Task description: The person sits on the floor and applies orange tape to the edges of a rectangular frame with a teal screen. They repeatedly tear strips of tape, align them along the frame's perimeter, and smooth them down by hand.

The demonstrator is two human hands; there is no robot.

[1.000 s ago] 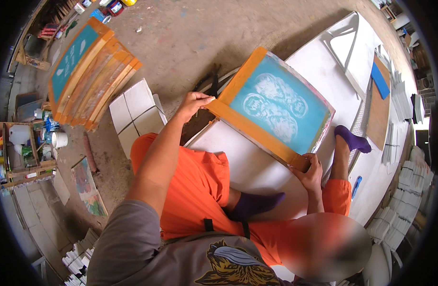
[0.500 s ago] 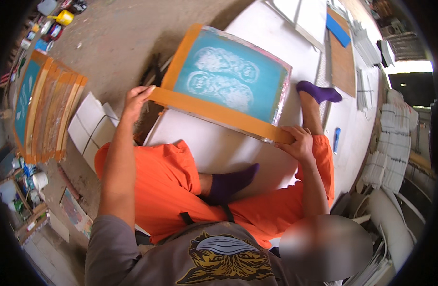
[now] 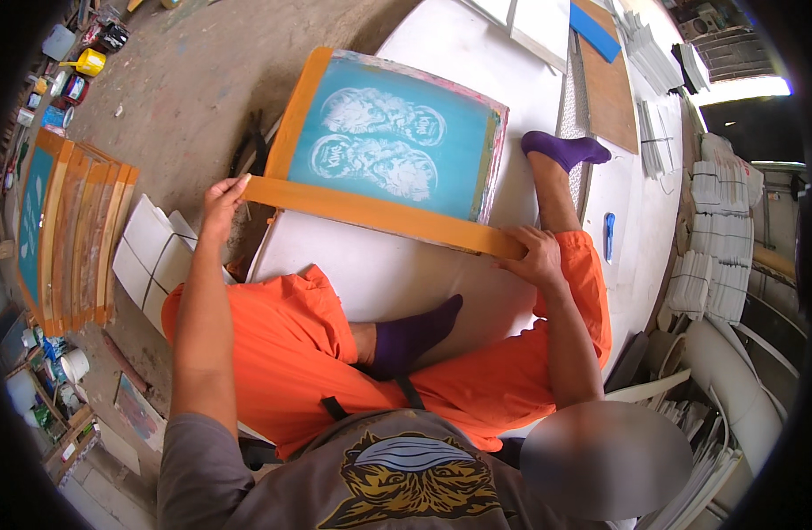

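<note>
A screen-printing frame (image 3: 406,132) lies on the white tabletop in front of me, its teal mesh bearing two pale, sole-shaped designs. Brown packing tape (image 3: 292,97) covers its left side. Stretched along the near side is a strip of packing tape (image 3: 371,216), held at both ends. At the strip's left end, my left hand (image 3: 222,208) pinches it between thumb and fingers. The right end is gripped by my right hand (image 3: 534,254), close to my knee. How much of the strip touches the frame I cannot tell.
My legs in orange trousers rest on the table, a purple-socked foot (image 3: 565,152) right of the frame. A blue cutter knife (image 3: 609,237) lies farther right. Taped frames (image 3: 83,234) stand at left beside tied white sheets (image 3: 154,243). Bundled sheets (image 3: 720,208) are stacked at far right.
The whole view has shifted, so the frame and table appear farther left. Both hands keep hold of the tape strip along the frame's near side, with little other visible difference.
</note>
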